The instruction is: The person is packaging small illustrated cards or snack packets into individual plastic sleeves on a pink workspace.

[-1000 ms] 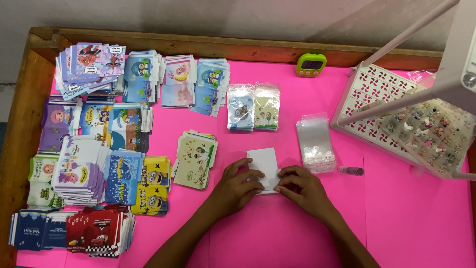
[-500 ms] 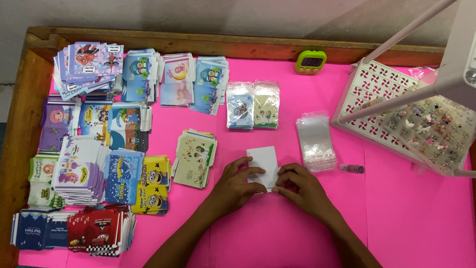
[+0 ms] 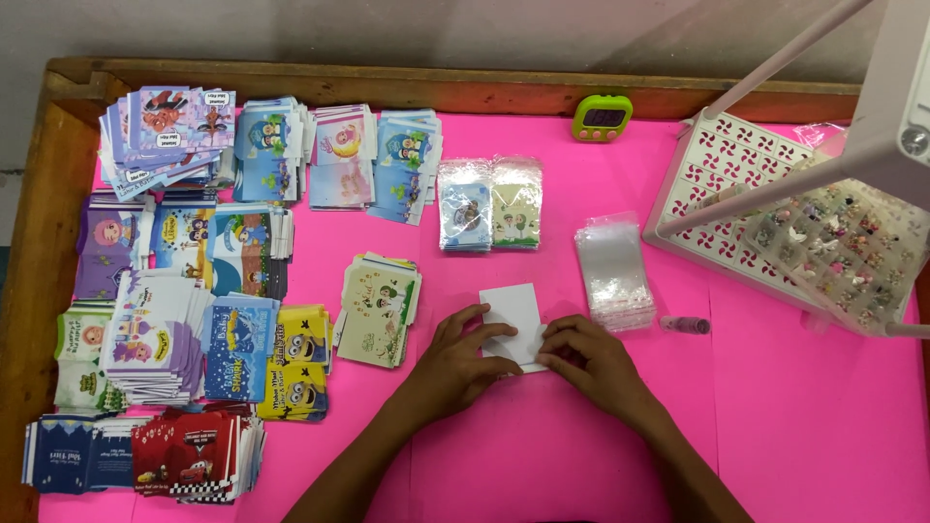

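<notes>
Seen from above, a person's two bare hands meet over a small white card (image 3: 513, 320) lying flat on a bright pink tabletop (image 3: 794, 416), and every place below is given relative to that card. The left hand (image 3: 463, 356) rests on the card's lower left edge and the right hand (image 3: 586, 356) on its lower right corner, fingertips of both pressing and pinching the paper; neither hand is clenched or lying loose, though whether the card is lifted off the table cannot be told. The step in hand looks like folding or squaring up the card's lower edge, and the next move would seem to call for steady, even fingertip pressure so the edges stay aligned. The card is a plain rectangle, its long axis running away from the person and tilted slightly, the far end leaning a little left. Just to the right of the card lies a stack of clear plastic sleeves (image 3: 612, 273), and just left of it a pile of cream printed cards (image 3: 380, 308). Farther right stands a white perforated tray (image 3: 722, 184); beyond the card, by the wooden rim, sits a green digital timer (image 3: 602, 117).
</notes>
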